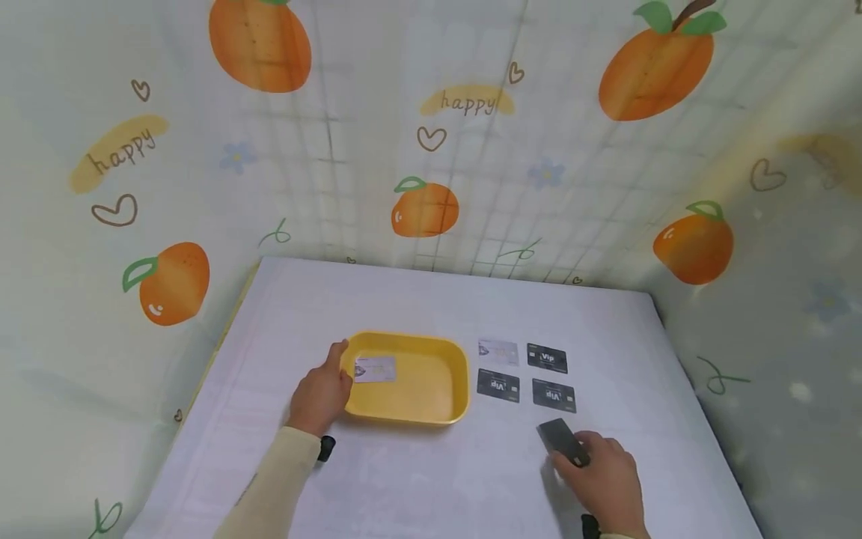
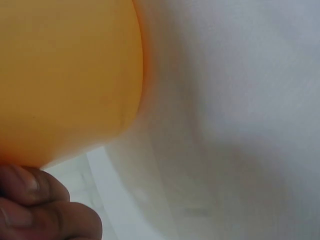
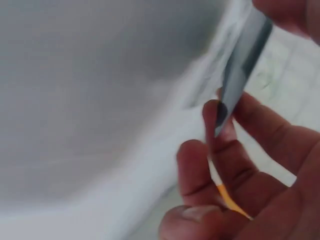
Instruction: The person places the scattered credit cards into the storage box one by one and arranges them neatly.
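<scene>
My left hand (image 1: 322, 397) grips the left rim of a yellow plastic tray (image 1: 459, 389), its curled fingers also showing at the tray wall (image 2: 75, 75) in the left wrist view. A pale printed card (image 1: 375, 369) lies inside the tray at its left. My right hand (image 1: 606, 475) pinches a black card (image 1: 560, 438) between thumb and fingers, held tilted close over the table; the right wrist view shows this card (image 3: 242, 65) nearly edge-on. Just beyond that hand lie a black Vip card (image 1: 554, 395) and another black Vip card (image 1: 498, 385).
A pale card (image 1: 498, 352) and a further black Vip card (image 1: 547, 358) make up the far row right of the tray. The white-covered table (image 1: 417, 479) ends at a curtain (image 1: 370, 187) printed with oranges, which also hangs along both sides.
</scene>
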`<act>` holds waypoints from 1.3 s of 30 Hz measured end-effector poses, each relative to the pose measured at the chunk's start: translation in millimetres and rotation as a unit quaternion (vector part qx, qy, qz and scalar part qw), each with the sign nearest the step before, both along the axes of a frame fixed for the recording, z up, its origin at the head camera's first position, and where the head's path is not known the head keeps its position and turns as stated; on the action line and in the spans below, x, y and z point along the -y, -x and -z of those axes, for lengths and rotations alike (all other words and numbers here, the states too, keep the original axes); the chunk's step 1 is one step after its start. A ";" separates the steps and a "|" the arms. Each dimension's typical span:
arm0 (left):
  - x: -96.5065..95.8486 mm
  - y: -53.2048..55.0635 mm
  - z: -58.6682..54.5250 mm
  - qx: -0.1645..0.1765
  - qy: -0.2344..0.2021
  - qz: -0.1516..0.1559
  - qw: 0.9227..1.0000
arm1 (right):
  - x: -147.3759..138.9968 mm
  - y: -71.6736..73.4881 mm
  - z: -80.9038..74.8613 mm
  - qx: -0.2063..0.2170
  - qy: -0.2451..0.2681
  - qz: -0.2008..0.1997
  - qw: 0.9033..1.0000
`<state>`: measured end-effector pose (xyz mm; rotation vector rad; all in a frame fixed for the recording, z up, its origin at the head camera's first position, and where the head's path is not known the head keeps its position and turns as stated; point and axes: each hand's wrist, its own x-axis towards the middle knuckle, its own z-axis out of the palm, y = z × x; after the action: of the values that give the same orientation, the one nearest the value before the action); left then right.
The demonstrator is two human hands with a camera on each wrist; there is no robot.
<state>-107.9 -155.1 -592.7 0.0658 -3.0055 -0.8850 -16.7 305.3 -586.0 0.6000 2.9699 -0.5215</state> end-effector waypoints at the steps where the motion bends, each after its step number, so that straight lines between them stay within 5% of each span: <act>1: 0.7 -0.5 0.5 0.000 0.002 0.001 1.000 | 4.6 0.5 -2.7 -0.006 -0.008 -0.009 1.000; 9: 1.4 0.9 2.0 -0.014 0.013 0.000 1.000 | 45.6 26.9 -52.1 -0.122 -0.048 -0.135 0.982; 18: 0.8 8.2 9.0 -0.025 0.014 -0.002 1.000 | 112.1 76.5 -76.6 -0.222 -0.078 -0.319 0.918; 25: 2.0 9.1 7.0 -0.008 0.027 -0.016 0.999 | 164.0 107.4 -76.1 -0.160 -0.110 -0.413 0.890; 33: 1.3 7.8 2.8 0.001 0.017 -0.013 1.000 | 191.6 139.2 -73.5 -0.109 -0.170 -0.471 0.859; 39: 5.2 8.0 4.5 -0.001 0.022 -0.013 1.000 | 200.4 153.1 -67.3 -0.079 -0.179 -0.486 0.852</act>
<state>-115.9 -160.3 -597.2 0.1033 -3.0143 -0.8145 -169.8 104.9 -518.7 -0.9766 2.9857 0.0931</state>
